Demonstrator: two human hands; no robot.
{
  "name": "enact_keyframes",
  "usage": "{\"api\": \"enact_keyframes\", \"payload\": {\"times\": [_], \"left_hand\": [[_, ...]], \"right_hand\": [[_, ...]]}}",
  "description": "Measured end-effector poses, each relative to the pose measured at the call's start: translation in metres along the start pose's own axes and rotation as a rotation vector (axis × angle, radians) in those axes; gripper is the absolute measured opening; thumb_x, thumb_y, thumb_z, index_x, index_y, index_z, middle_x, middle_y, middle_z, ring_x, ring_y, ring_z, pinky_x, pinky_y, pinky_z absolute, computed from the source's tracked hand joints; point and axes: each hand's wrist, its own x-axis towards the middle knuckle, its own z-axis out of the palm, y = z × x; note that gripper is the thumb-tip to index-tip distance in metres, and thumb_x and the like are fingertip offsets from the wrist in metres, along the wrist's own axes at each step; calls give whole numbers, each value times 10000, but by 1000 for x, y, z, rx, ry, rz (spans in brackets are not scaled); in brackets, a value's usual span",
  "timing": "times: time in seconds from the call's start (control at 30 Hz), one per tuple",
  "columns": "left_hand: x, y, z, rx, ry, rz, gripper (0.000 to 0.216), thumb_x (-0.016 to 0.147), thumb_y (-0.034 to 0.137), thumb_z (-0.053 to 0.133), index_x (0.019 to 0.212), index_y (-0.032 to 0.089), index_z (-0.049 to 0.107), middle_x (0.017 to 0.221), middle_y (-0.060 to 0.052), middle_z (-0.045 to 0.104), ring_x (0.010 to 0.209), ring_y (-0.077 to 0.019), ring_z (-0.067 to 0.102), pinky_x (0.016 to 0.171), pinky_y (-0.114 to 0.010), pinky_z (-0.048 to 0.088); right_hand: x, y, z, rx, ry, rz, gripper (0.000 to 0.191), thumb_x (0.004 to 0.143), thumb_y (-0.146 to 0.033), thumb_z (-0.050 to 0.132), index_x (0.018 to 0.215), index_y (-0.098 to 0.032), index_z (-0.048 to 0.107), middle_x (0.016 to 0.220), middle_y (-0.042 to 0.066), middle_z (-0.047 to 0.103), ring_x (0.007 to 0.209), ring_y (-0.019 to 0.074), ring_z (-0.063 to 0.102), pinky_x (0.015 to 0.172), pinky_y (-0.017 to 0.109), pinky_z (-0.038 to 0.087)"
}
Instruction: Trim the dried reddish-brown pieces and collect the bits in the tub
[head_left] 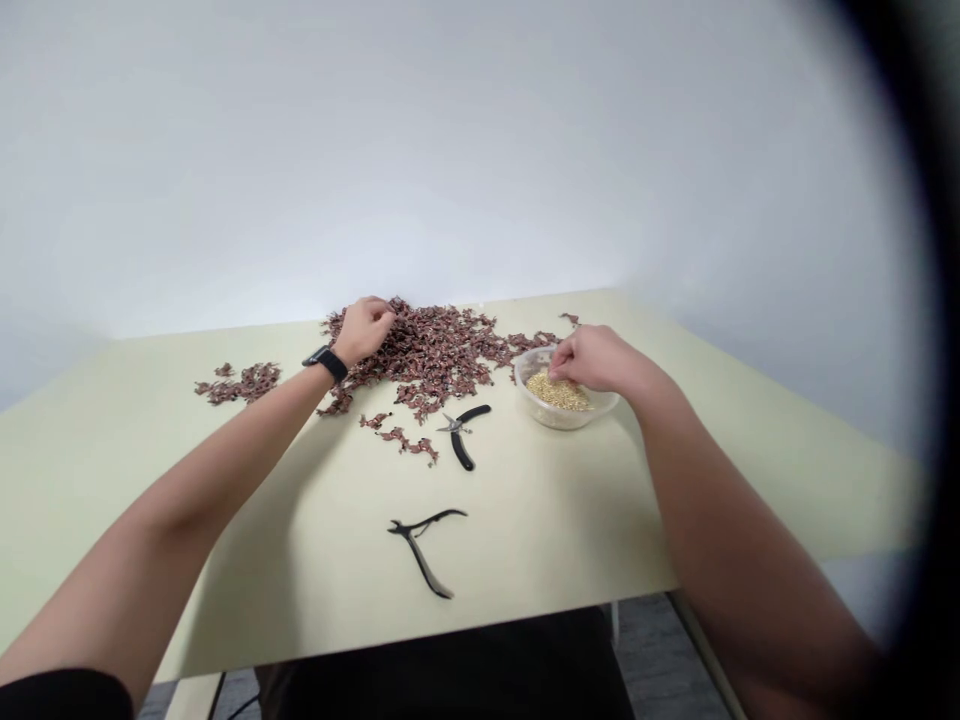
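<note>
My left hand, with a black watch on its wrist, reaches into a large heap of small reddish-brown shiny pieces. Its fingers are curled together at the heap's left side, and whatever they hold is hidden. My right hand is over a clear plastic bowl and dips its fingertips in. Tiny gold-coloured pieces fill the bottom of the bowl. The thumb and fingers there are pinched together, and anything between them is too small to make out.
Black-handled pliers lie in front of the heap, with a few loose reddish-brown pieces to their left. Dark nippers rest nearer the front edge. A smaller pile sits at the left. A pale wall stands behind the table.
</note>
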Motion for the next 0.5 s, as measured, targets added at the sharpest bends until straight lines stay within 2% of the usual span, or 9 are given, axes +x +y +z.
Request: {"api": "enact_keyframes", "payload": {"times": [0.07,0.1,0.17,0.27,0.3,0.37,0.43,0.5], "left_hand": [[-21,7,1,-107,-19,-13,295,890,309,480,827,122,699,985,-125,740,960,-229,652,900,-367,527],[-34,11,0,-330,-71,-54,265,883,302,500,797,123,675,929,-126,732,907,-218,668,848,-357,539],[-64,21,-1,-656,-181,-115,214,863,301,579,719,143,601,840,-107,702,787,-184,671,740,-324,540],[-112,39,-6,-879,-340,-196,253,861,293,680,757,179,479,875,-63,687,631,-125,636,590,-269,485],[-126,45,-8,-908,-376,-213,236,870,286,680,829,198,465,874,-40,678,612,-128,632,549,-256,457],[-150,54,-9,-887,-437,-221,180,920,274,633,1000,230,477,890,-6,657,609,-115,597,565,-255,462],[-167,60,-8,-767,-354,-168,86,974,269,546,1041,228,512,797,28,572,591,-93,495,565,-232,418],[-177,62,-6,-612,-266,-87,93,1002,269,497,997,205,565,795,21,551,655,-101,483,618,-236,414]], "right_hand": [[-5,-9,0,165,97,-40,40,771,-229,821,765,-189,825,705,66,767,672,215,712,644,303,541],[-8,-16,2,306,117,-63,84,779,-263,830,807,-184,831,744,75,779,679,212,715,652,305,554],[-15,-33,11,665,50,-137,197,782,-332,855,891,-170,833,847,100,798,707,200,724,691,305,592],[-26,-62,30,1017,-124,-204,261,732,-368,909,868,-161,827,869,109,790,729,170,711,742,293,618],[-29,-70,37,1081,-193,-203,282,719,-370,921,884,-161,829,870,106,786,738,163,708,751,288,621],[-34,-83,50,1178,-311,-200,300,708,-360,931,894,-148,827,866,100,776,732,142,693,751,274,618],[-37,-91,62,1249,-412,-186,301,706,-339,935,897,-135,823,879,97,771,731,128,683,750,265,612],[-40,-95,72,1298,-487,-161,292,710,-323,936,895,-128,820,897,94,768,739,120,683,760,259,606]]}}
